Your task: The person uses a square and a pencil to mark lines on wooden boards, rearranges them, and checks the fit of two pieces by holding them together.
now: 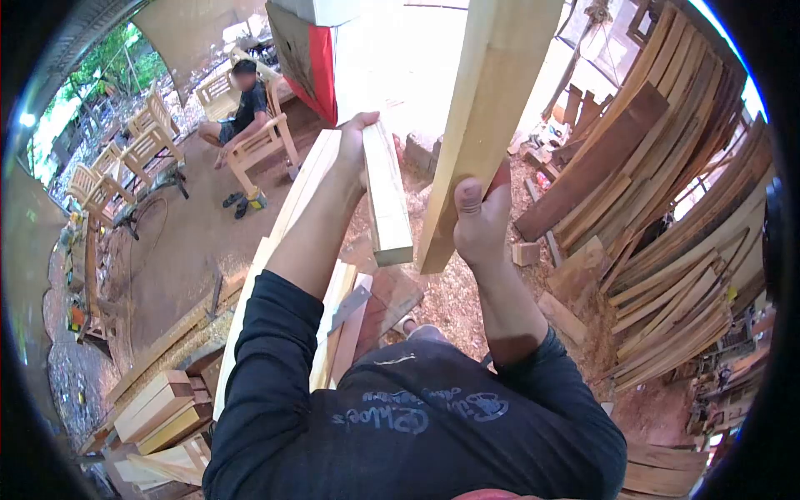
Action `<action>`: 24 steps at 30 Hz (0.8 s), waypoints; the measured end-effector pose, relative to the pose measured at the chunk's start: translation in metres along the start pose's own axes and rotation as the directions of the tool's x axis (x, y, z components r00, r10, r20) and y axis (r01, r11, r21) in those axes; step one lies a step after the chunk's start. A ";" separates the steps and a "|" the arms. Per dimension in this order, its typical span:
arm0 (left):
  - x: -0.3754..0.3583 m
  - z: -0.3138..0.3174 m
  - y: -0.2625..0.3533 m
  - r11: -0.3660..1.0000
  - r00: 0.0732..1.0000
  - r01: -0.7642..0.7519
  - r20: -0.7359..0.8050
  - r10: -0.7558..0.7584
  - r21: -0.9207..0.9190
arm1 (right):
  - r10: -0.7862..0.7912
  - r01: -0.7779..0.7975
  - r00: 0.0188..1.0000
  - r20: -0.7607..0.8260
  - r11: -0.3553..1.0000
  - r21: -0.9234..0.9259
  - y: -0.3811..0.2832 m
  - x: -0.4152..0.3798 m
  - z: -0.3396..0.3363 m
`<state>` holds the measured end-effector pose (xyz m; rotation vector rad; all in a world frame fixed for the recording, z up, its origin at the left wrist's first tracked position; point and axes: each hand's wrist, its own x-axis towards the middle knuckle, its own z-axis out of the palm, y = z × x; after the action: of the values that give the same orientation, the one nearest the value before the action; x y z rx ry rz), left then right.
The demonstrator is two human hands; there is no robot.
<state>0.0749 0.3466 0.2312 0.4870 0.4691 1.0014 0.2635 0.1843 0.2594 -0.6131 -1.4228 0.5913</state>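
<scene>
My left hand (357,148) is closed on a short pale wooden block (388,196), near its upper end. The block's lower end hangs free, a little left of centre. To its right, my right hand (482,218) grips a long wooden beam (492,92), with the thumb across its near face. That beam slants up past the top edge of the view, so its far end is hidden. The block and the beam are apart, with a narrow gap between their lower ends.
Below my left arm lie long pale boards (275,242) and a metal square (350,307). Stacked planks (667,150) lean on the right. At the back left a person (250,108) sits among wooden chairs (154,137). Wood blocks (154,408) lie at the lower left.
</scene>
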 end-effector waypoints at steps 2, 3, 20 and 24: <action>-0.001 0.011 -0.004 0.999 1.000 -0.027 -0.009 0.027 0.032 | 0.018 -0.018 1.000 0.000 0.999 0.040 -0.002 -0.001 0.000; 0.000 0.013 -0.004 0.997 0.999 -0.032 0.015 0.031 0.069 | 0.029 -0.029 1.000 0.003 0.998 0.060 -0.002 -0.001 0.000; -0.001 0.038 -0.014 0.985 0.994 -0.108 0.017 0.107 0.136 | 0.079 -0.076 0.997 -0.025 0.991 0.112 0.001 -0.008 0.014; 0.017 0.021 -0.020 0.987 0.991 -0.136 -0.001 0.137 0.087 | 0.129 -0.123 0.991 -0.021 0.976 0.182 0.000 -0.004 0.002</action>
<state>0.1086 0.3487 0.2337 0.6002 0.4918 1.1180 0.2617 0.1814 0.2564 -0.5680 -1.2894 0.7980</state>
